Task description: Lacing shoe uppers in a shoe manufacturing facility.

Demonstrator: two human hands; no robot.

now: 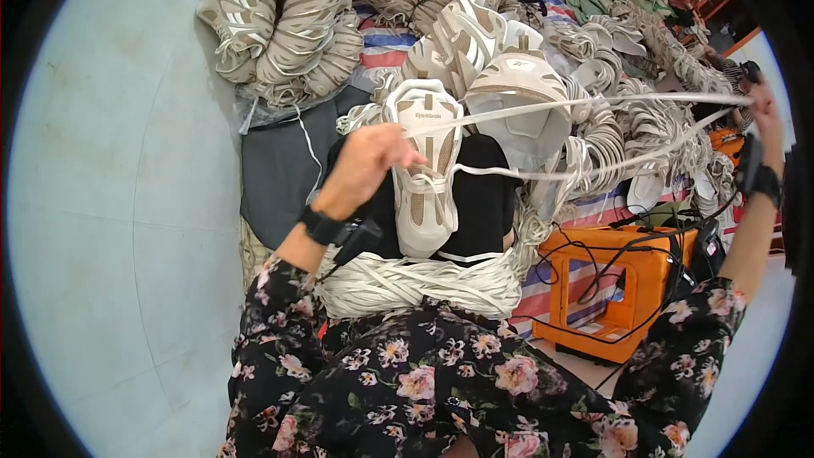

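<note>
A beige and white shoe upper [415, 212] lies in front of me, its toe end toward my lap. An off-white shoelace [487, 171] comes out of its eyelets and stretches far to the right in two strands. My left hand [373, 157] is at the shoe's left edge, fingers closed on the upper strand near the eyelets. Out at the far right, my raised right hand [763, 106] grips the lace's other end, its fingers partly smeared. Under the shoe is black cloth [483, 195] on my lap.
A bundle of loose white laces [415, 284] lies across my lap. An orange frame [627, 322] with black cables stands at the right. Stacked shoe uppers [305, 30] pile up at the back left, more [593, 136] at the right. Pale floor [127, 203] spans the left.
</note>
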